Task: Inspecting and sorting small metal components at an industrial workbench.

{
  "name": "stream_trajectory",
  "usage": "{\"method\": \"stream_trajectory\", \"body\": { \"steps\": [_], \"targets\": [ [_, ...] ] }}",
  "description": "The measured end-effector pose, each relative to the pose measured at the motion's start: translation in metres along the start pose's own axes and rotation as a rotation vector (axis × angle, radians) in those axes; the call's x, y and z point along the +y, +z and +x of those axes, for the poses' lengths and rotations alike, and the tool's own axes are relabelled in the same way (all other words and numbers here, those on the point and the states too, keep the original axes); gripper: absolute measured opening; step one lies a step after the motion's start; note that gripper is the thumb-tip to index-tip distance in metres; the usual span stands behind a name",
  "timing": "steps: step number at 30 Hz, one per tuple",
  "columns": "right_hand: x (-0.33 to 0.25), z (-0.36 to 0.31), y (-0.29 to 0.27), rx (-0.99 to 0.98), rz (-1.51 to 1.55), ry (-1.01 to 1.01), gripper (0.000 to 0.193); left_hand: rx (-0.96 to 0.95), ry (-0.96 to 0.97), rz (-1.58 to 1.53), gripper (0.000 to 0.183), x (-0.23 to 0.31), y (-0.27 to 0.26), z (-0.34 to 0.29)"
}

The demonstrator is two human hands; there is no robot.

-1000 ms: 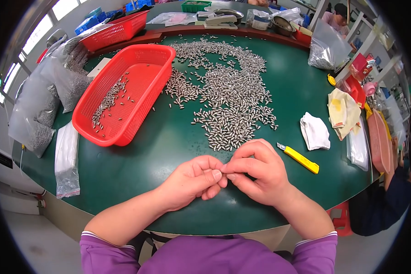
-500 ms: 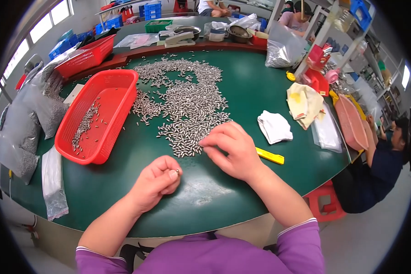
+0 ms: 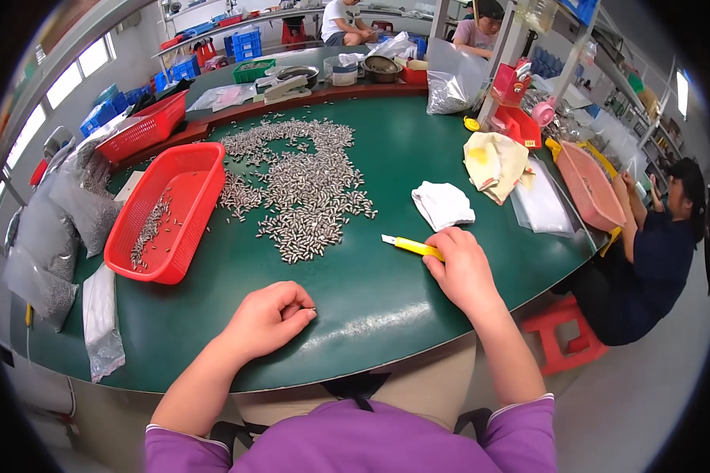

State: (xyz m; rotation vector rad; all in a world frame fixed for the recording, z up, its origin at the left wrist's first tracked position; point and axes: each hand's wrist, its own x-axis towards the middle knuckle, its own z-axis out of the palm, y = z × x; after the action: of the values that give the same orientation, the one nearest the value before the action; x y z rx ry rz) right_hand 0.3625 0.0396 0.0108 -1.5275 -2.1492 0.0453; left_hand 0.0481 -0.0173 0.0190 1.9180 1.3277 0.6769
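My left hand is closed above the near part of the green table, pinching a small metal piece that barely shows between thumb and forefinger. My right hand grips the rear end of a yellow utility knife, whose pale blade end points left. Beyond both hands lies a spread pile of small silvery metal pins. To the left of that pile, a red plastic basket has some of the same pins inside.
Clear bags of pins stand at the left edge. A white folded cloth and a cream stained cloth lie to the right. A pink basket is near a seated co-worker; a shelf post rises at back right.
My right hand has left the pile, moved right and taken hold of the yellow utility knife. My left hand keeps its pinch. The view has shifted a little.
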Motion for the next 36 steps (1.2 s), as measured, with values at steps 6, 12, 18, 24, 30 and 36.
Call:
{"method": "stream_trajectory", "body": {
  "steps": [6, 12, 18, 24, 30, 36],
  "targets": [
    [-0.046, -0.066, -0.028, -0.167, 0.496, 0.111, 0.023, -0.126, -0.122, 0.225, 0.014, 0.032, 0.008, -0.018],
    [-0.077, -0.123, -0.023, -0.43, 0.841, 0.111, 0.043, -0.164, -0.211, 0.242, 0.015, 0.049, 0.02, -0.021],
    [-0.086, -0.128, -0.006, -0.333, 0.635, -0.041, 0.058, -0.096, -0.242, 0.238, 0.018, 0.047, 0.026, -0.031],
    [-0.089, -0.13, -0.001, -0.245, 0.436, -0.156, 0.062, 0.016, -0.189, 0.189, 0.015, 0.046, 0.039, -0.036],
    [-0.092, -0.129, -0.011, -0.358, 0.453, -0.097, 0.063, 0.07, -0.135, 0.186, 0.008, 0.041, 0.046, -0.036],
    [-0.095, -0.133, -0.008, -0.313, 0.33, -0.186, 0.066, 0.112, -0.122, 0.227, 0.013, 0.04, 0.05, -0.037]
  ]
}}
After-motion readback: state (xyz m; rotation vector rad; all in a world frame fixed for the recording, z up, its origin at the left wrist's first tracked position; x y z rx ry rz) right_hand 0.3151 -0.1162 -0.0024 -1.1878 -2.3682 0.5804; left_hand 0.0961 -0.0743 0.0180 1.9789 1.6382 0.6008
